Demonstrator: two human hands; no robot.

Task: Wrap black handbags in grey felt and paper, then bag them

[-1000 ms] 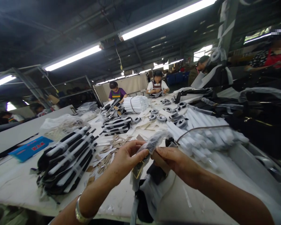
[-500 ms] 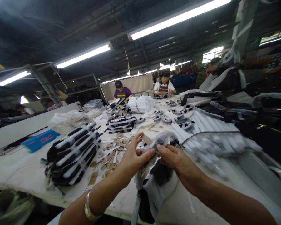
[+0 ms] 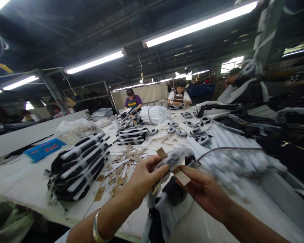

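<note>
My left hand is closed on a plastic-wrapped handle, its thumb lying along the top. A tan cardboard piece sticks up just beyond those fingers. Between the thumb and fingers of my right hand is a tan cardboard tag, touching the near side of the wrapped handle. Below both hands hangs a black item partly covered in whitish wrapping; my left hand and wrist hide some of it. Loose cardboard tags lie scattered on the table to the left.
A stack of black padded pieces with white strips stands at left, beside a blue box. Strapped white tubes lie at right. Rolled grey straps sit further back. Two people work across the table.
My right hand has shifted slightly right and down, and the cardboard tag in it now shows. Another cardboard piece shows more plainly beyond my left fingers. The view has tilted slightly.
</note>
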